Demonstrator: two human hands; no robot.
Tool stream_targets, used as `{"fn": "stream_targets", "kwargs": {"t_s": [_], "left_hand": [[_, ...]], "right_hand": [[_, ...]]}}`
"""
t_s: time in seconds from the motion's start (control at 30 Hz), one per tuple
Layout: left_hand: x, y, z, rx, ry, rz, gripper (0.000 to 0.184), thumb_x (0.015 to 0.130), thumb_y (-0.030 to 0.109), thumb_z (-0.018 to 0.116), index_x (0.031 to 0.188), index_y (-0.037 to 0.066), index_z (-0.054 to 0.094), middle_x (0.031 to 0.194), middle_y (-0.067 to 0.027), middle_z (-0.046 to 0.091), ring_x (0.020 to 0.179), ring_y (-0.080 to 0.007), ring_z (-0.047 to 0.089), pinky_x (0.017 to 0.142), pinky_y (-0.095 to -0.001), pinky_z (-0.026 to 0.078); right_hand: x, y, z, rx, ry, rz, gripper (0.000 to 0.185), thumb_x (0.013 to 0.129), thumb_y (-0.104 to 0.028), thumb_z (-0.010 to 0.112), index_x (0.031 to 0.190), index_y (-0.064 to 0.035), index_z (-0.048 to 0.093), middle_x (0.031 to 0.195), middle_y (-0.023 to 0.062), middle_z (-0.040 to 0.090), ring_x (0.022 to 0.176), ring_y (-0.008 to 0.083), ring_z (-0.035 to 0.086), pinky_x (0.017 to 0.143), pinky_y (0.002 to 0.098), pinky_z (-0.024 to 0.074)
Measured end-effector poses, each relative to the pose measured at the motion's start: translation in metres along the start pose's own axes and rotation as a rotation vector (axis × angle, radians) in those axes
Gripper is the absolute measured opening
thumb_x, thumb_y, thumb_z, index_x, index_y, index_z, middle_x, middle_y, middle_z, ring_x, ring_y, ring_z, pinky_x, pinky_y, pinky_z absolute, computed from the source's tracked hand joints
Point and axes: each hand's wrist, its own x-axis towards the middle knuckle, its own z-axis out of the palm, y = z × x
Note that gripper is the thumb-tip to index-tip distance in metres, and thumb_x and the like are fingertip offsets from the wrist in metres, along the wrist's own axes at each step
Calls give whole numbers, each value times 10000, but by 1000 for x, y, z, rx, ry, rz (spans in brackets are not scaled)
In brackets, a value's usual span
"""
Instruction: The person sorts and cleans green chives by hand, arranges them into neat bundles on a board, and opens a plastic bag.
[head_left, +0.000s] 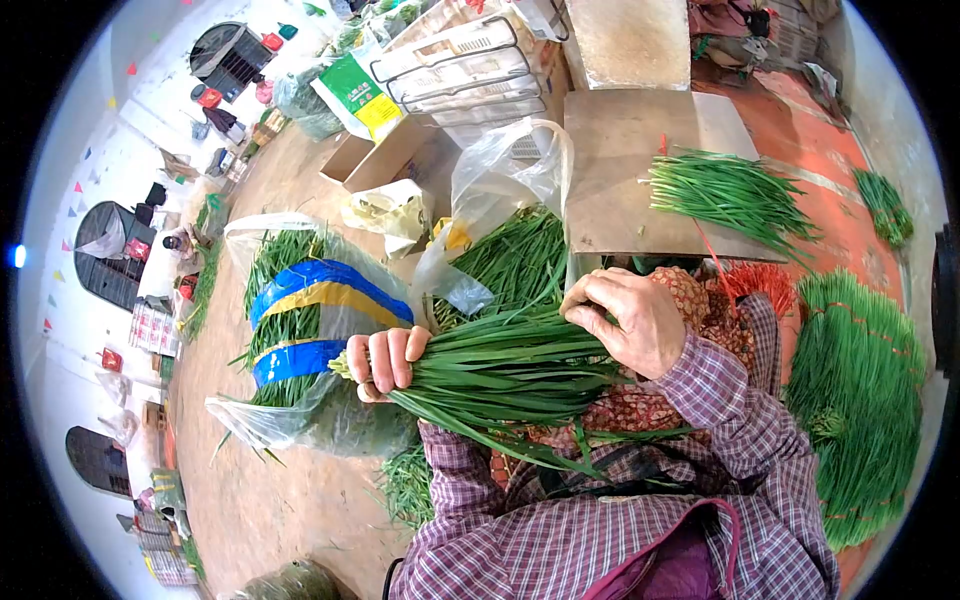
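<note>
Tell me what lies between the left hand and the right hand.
The long leaves of the green bunch, which the left hand grips; the head view shows it.

White wall (60,340), brown floor (225,480)

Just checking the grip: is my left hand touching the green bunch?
Touching: the head view shows your left hand with its fingers wrapped around the green bunch near the stalk ends.
</note>
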Motion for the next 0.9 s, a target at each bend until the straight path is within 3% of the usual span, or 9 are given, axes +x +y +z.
{"fn": "stream_targets", "kwargs": {"t_s": [0.3, 0.33, 0.47, 0.7, 0.8, 0.9], "left_hand": [[2, -3, -3, -36, -20, -9, 168, 793, 124, 647, 935, 132, 557, 794, 0, 616, 730, -152, 582, 850, -342, 425], [3, -4, -2, -42, -10, -18, 172, 790, 108, 659, 927, 133, 558, 775, 7, 605, 720, -146, 574, 836, -329, 428], [4, -8, -1, -46, -3, -40, 178, 788, 95, 671, 917, 135, 555, 759, 14, 596, 706, -140, 567, 821, -315, 433], [6, -16, 4, -23, 27, -77, 148, 808, 127, 662, 896, 151, 544, 762, 25, 603, 712, -132, 565, 841, -324, 418], [3, -17, 10, -51, 157, -101, 147, 733, 124, 642, 827, 146, 531, 712, 14, 592, 787, -173, 566, 951, -425, 384], [3, -22, 20, 46, 314, -124, 144, 718, 129, 646, 794, 154, 526, 670, 24, 579, 878, -195, 550, 1008, -462, 357]], "right_hand": [[7, 4, 9, -48, -33, 69, 140, 832, -179, 660, 879, -53, 623, 822, 100, 634, 769, 285, 637, 662, 370, 499], [8, 7, 10, -80, -22, 65, 137, 837, -228, 655, 886, -101, 638, 807, 61, 628, 743, 268, 634, 655, 379, 510], [12, 6, 13, -33, -106, 107, 167, 839, -285, 663, 920, -139, 663, 829, 66, 630, 771, 262, 634, 689, 401, 507], [16, 19, 18, 21, -102, 57, 144, 807, -268, 690, 868, -139, 665, 784, 68, 635, 756, 269, 634, 677, 400, 501], [20, 17, 12, 1, -39, 40, 112, 789, -223, 700, 845, -134, 661, 748, 59, 626, 694, 270, 632, 623, 384, 499], [27, 10, 1, -40, 4, -1, 89, 796, -179, 683, 855, -127, 643, 744, 52, 619, 658, 255, 631, 576, 374, 497]]}}
